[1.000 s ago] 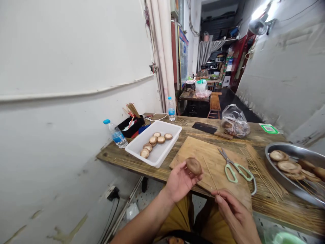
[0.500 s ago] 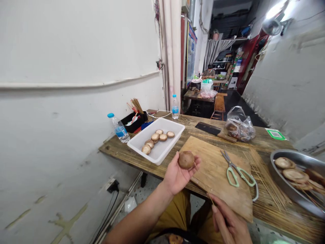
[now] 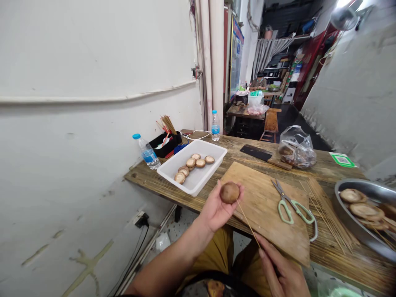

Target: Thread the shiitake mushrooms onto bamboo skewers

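My left hand [image 3: 216, 208] holds a brown mushroom [image 3: 229, 192] over the near edge of a wooden cutting board [image 3: 262, 206]. My right hand [image 3: 280, 270] pinches the lower end of a thin bamboo skewer [image 3: 247, 222]. The skewer's tip meets the mushroom's lower right side. Green-handled scissors [image 3: 291, 204] lie on the board to the right. A white tray [image 3: 193, 181] left of the board holds several skewered mushrooms [image 3: 192, 164].
A metal pan [image 3: 349, 208] with skewered mushrooms sits at the right, loose skewers [image 3: 321, 202] beside it. A cleaver [image 3: 256, 153], a plastic bag [image 3: 297, 148] and two water bottles [image 3: 147, 152] stand on the wooden table [image 3: 148, 181]. A person sits at a far table [image 3: 258, 82].
The skewer, first held apart from the mushroom, has been brought up to it, and its tip now touches the mushroom. My left hand rose slightly with the mushroom.
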The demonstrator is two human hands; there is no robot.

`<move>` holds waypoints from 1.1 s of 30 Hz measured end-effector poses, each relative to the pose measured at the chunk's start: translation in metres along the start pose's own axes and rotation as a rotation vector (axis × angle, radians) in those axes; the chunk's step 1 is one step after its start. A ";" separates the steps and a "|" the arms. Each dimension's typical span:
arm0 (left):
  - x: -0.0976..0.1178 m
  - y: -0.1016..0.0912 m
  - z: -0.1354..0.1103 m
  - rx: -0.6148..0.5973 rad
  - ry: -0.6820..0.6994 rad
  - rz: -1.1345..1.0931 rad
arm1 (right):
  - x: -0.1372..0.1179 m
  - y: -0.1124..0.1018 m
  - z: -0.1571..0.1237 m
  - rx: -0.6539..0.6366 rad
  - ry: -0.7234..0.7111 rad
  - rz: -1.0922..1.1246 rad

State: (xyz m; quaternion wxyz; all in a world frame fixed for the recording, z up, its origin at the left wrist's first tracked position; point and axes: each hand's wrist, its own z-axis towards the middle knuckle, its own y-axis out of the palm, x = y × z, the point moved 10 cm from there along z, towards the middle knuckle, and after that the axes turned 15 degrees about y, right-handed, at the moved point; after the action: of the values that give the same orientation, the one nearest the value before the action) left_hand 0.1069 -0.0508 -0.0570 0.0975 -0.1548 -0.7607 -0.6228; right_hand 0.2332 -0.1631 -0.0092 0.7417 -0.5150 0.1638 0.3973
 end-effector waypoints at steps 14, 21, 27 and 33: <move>-0.003 0.007 -0.005 -0.005 0.023 0.032 | -0.010 -0.012 0.000 0.045 -0.073 -0.032; -0.004 0.009 -0.006 -0.052 0.030 0.050 | -0.012 -0.009 -0.002 0.031 -0.074 -0.085; -0.006 0.011 -0.006 -0.072 0.040 0.078 | -0.004 -0.002 -0.005 -0.014 -0.063 -0.131; -0.007 0.013 -0.007 -0.091 0.034 0.092 | 0.004 0.000 -0.009 -0.027 -0.036 -0.129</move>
State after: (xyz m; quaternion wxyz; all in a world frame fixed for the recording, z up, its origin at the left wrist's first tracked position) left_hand 0.1180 -0.0566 -0.0461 0.1317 -0.1832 -0.7218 -0.6543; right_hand 0.2370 -0.1693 -0.0156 0.7614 -0.5273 0.1117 0.3602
